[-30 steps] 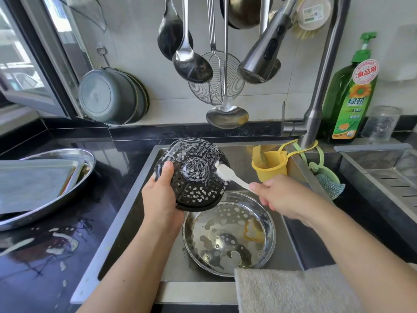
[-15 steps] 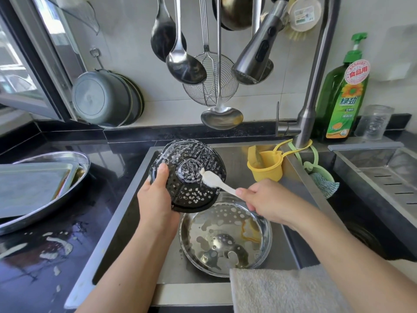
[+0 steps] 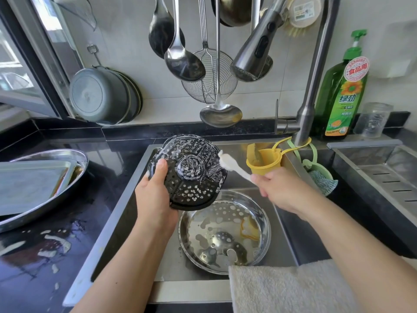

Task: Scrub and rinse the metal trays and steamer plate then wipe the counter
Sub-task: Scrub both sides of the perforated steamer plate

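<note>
My left hand (image 3: 155,195) grips a round black perforated steamer plate (image 3: 191,184), tilted up over the sink and streaked with white foam. My right hand (image 3: 277,190) holds a small white brush (image 3: 230,164); its bristle head touches the plate's upper right edge. Below them a round metal bowl (image 3: 225,231) with soapy water sits in the sink (image 3: 126,206). On the black counter (image 3: 45,256) at the left, a flat rectangular metal tray (image 3: 29,179) lies inside an oval metal tray (image 3: 67,154).
Foam spots lie on the counter. A white towel (image 3: 288,288) hangs over the sink's front edge. The faucet (image 3: 316,86), green dish soap bottle (image 3: 345,96), yellow caddy (image 3: 264,161) and hanging ladles (image 3: 180,57) stand behind. A drain rack (image 3: 383,175) is on the right.
The brush went from the plate's right edge to its raised centre, then back out to the upper right edge. My left hand keeps the plate held the same way.
</note>
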Available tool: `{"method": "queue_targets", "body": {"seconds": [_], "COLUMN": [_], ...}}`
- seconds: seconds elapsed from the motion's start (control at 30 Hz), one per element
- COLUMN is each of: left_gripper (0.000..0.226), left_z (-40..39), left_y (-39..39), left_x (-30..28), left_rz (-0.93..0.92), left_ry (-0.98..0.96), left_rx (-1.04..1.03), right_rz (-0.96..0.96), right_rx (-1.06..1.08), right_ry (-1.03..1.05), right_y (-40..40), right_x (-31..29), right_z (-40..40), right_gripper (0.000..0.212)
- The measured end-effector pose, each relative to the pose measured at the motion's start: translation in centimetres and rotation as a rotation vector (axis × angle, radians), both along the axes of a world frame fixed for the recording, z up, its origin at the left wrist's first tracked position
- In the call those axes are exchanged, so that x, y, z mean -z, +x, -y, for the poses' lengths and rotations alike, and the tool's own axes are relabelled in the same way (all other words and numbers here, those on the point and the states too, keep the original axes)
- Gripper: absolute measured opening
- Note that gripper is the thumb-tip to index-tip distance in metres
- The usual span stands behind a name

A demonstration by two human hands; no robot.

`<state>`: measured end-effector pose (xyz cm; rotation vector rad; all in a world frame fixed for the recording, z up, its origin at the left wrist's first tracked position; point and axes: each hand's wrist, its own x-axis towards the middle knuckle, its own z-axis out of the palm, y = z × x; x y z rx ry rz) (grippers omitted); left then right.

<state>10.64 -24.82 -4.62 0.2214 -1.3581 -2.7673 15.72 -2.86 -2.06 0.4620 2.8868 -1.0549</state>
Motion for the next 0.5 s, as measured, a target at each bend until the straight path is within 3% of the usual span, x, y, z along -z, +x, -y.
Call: {"method": "queue_targets", "body": {"seconds": [0.1, 0.23, 0.37, 0.5], "left_gripper": [0.024, 0.024, 0.031, 0.029], "left_z": [0.1, 0.1, 0.5, 0.2], "left_y": [0.1, 0.1, -0.3, -0.1], "left_x": [0.0, -0.2, 0.0, 0.0], "left_rz": [0.002, 0.006, 0.023, 0.029], "left_ry": [-0.009, -0.006, 0.077, 0.048], "left_rx": [-0.004, -0.037, -0.118, -0.091], "right_rz": [0.066, 0.036, 0.145, 0.100], "right_rx": [-0.079, -0.023, -0.056, 0.065], "right_ry": [-0.005, -0.038, -0.080, -0.228], "right_y": [0.2, 0.0, 0.5, -0.5], "right_x": [0.1, -0.2, 0.9, 1.7], "right_z": [0.6, 0.1, 0.8, 1.1], "right_gripper": [0.052, 0.052, 0.052, 0.050]}}
